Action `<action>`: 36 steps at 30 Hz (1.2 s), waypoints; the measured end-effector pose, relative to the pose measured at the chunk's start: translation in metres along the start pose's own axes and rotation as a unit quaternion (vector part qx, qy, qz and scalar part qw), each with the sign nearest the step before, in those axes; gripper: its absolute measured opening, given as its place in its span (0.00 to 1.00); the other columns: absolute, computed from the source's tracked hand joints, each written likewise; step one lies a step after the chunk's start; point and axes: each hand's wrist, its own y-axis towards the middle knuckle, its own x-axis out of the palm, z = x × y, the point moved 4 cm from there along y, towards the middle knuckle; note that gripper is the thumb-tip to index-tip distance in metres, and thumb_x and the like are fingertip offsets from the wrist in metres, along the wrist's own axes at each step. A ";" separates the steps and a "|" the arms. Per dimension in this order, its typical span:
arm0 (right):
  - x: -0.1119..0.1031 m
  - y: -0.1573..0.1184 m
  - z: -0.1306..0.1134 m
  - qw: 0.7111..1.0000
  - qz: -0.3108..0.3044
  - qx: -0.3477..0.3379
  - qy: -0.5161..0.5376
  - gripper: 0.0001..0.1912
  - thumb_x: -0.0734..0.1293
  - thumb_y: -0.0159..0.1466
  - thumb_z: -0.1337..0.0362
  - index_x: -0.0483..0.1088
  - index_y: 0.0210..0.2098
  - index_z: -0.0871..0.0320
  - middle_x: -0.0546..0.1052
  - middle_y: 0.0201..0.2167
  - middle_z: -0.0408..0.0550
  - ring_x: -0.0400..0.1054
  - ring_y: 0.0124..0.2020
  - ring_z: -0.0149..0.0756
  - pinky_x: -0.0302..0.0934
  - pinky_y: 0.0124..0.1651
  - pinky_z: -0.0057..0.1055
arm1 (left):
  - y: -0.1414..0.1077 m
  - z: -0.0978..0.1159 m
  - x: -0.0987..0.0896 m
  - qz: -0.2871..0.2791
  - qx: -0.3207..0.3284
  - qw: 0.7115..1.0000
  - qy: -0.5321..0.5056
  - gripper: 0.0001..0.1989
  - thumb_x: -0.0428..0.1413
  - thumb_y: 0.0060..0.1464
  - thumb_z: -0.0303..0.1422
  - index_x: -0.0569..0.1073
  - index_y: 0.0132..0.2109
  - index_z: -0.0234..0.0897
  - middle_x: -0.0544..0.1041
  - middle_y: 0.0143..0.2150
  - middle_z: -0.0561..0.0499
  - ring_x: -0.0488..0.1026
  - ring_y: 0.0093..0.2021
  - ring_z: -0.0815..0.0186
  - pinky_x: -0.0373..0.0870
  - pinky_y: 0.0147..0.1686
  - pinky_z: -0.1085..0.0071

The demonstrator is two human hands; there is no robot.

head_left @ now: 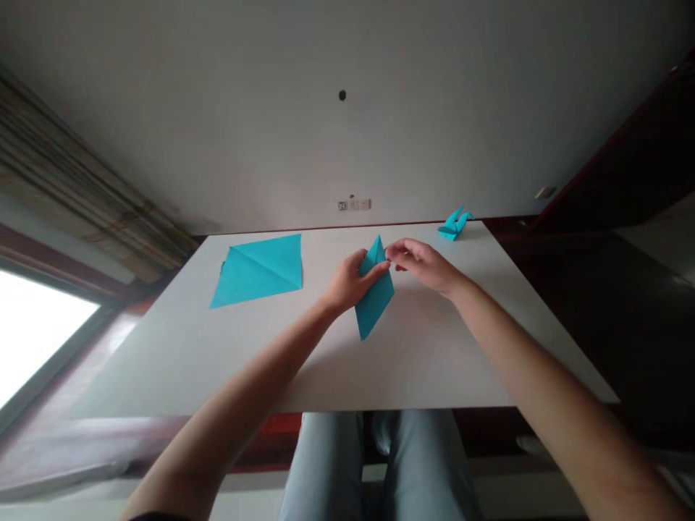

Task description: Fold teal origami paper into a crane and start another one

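Holds folded turquoise origami paper (374,307), diamond-shaped, pointed tip toward the wall (347,145), over the middle of the white table (461,362); has it clamped in the left hand (347,282), thumb across the front face; has the right hand (423,264) at the upper right edge, fingers curled, thumb and fingertips near the paper; cannot tell whether pinching it or just beside it; see, left of both hands, flat turquoise square sheet (260,269), with diagonal crease; see, near the table's far right corner, turquoise origami crane (450,229); see, farther out, wall sockets (354,205), patterned curtain (81,166) and bright window (43,325) at left, pale jeans (326,463) below the near edge.
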 end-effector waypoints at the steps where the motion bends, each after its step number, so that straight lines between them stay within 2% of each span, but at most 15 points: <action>1: 0.008 0.002 0.002 1.000 -0.001 0.001 0.006 0.38 0.89 0.59 0.22 0.86 0.44 0.48 0.89 0.44 0.50 0.79 0.46 0.49 0.75 0.58 0.48 | -0.001 -0.006 0.002 -0.007 -0.006 1.000 -0.013 0.35 0.81 0.62 0.63 0.71 0.41 0.45 0.74 0.33 0.55 0.67 0.34 0.64 0.63 0.33 0.65; 4: 0.028 0.002 0.008 1.000 -0.013 -0.005 0.024 0.34 0.92 0.58 0.29 0.82 0.37 0.48 0.84 0.36 0.44 0.75 0.40 0.45 0.71 0.50 0.43 | -0.010 -0.018 0.006 -0.032 -0.038 0.998 -0.049 0.38 0.83 0.59 0.63 0.73 0.54 0.47 0.79 0.35 0.56 0.68 0.32 0.64 0.65 0.31 0.65; 5: 0.031 0.001 0.010 1.000 -0.014 -0.014 0.024 0.33 0.91 0.59 0.30 0.80 0.35 0.49 0.81 0.34 0.43 0.72 0.39 0.43 0.69 0.47 0.42 | -0.013 -0.020 0.007 -0.040 -0.042 0.997 -0.049 0.38 0.83 0.59 0.62 0.73 0.56 0.47 0.79 0.35 0.56 0.68 0.33 0.63 0.65 0.31 0.65; 8: 0.033 -0.003 0.009 0.999 0.002 -0.041 0.017 0.34 0.89 0.64 0.29 0.77 0.32 0.49 0.77 0.32 0.42 0.67 0.37 0.41 0.63 0.43 0.40 | -0.019 -0.015 0.007 -0.059 -0.020 0.998 -0.018 0.33 0.78 0.65 0.64 0.74 0.47 0.45 0.73 0.34 0.55 0.64 0.35 0.63 0.59 0.32 0.65; 11: 0.029 -0.006 0.006 0.998 0.022 -0.052 0.010 0.37 0.87 0.64 0.25 0.75 0.31 0.48 0.73 0.31 0.42 0.63 0.36 0.41 0.61 0.43 0.41 | -0.020 -0.010 0.011 -0.098 -0.008 0.995 -0.013 0.36 0.69 0.73 0.68 0.67 0.35 0.45 0.64 0.32 0.55 0.58 0.34 0.64 0.54 0.31 0.64; 13: 0.025 -0.009 0.003 0.997 0.035 -0.063 -0.002 0.40 0.84 0.66 0.22 0.70 0.29 0.48 0.69 0.29 0.42 0.60 0.36 0.42 0.59 0.43 0.42 | -0.021 -0.007 0.014 -0.125 -0.007 0.992 -0.018 0.37 0.65 0.75 0.69 0.64 0.33 0.45 0.60 0.31 0.55 0.55 0.32 0.64 0.51 0.30 0.63; 17: 0.019 -0.013 -0.001 0.994 0.067 -0.087 -0.030 0.43 0.79 0.72 0.21 0.62 0.26 0.48 0.63 0.27 0.42 0.57 0.35 0.43 0.59 0.43 0.44 | -0.026 -0.004 0.018 -0.153 -0.013 0.988 -0.020 0.40 0.65 0.74 0.70 0.62 0.31 0.45 0.59 0.30 0.55 0.54 0.31 0.65 0.50 0.29 0.64; 23: 0.022 -0.013 0.003 0.992 0.077 -0.094 -0.030 0.39 0.79 0.74 0.28 0.64 0.27 0.48 0.62 0.28 0.42 0.57 0.35 0.42 0.61 0.45 0.45 | -0.030 -0.005 0.019 -0.167 -0.032 0.985 -0.031 0.41 0.65 0.73 0.72 0.64 0.30 0.44 0.61 0.30 0.55 0.55 0.31 0.66 0.50 0.28 0.65; 27: 0.022 -0.011 0.008 0.992 0.083 -0.091 -0.031 0.39 0.77 0.75 0.24 0.67 0.29 0.47 0.64 0.29 0.43 0.59 0.36 0.43 0.63 0.45 0.44 | -0.028 -0.006 0.019 -0.150 -0.034 0.988 -0.031 0.46 0.65 0.69 0.79 0.62 0.29 0.45 0.58 0.28 0.55 0.53 0.30 0.66 0.49 0.26 0.65; 30: 0.023 -0.010 0.013 0.994 0.073 -0.087 -0.005 0.40 0.76 0.72 0.18 0.68 0.32 0.46 0.67 0.30 0.43 0.60 0.35 0.43 0.62 0.44 0.44 | -0.025 -0.009 0.015 -0.110 -0.035 0.993 -0.031 0.47 0.65 0.67 0.82 0.62 0.29 0.45 0.58 0.28 0.55 0.53 0.29 0.67 0.47 0.25 0.66; 32: 0.026 -0.010 0.019 0.997 0.037 -0.066 0.010 0.41 0.79 0.68 0.17 0.69 0.34 0.46 0.67 0.30 0.41 0.58 0.35 0.43 0.60 0.42 0.43 | -0.021 -0.011 0.009 -0.061 -0.031 0.997 -0.039 0.48 0.64 0.65 0.85 0.64 0.30 0.44 0.59 0.28 0.55 0.53 0.29 0.67 0.48 0.26 0.66; 36: 0.037 -0.011 0.030 0.998 -0.057 -0.030 0.026 0.38 0.88 0.61 0.24 0.73 0.35 0.47 0.68 0.31 0.40 0.59 0.34 0.41 0.56 0.41 0.41 | -0.012 -0.017 -0.004 0.028 -0.024 0.999 -0.033 0.49 0.65 0.62 0.86 0.67 0.31 0.44 0.61 0.27 0.55 0.54 0.29 0.67 0.50 0.26 0.66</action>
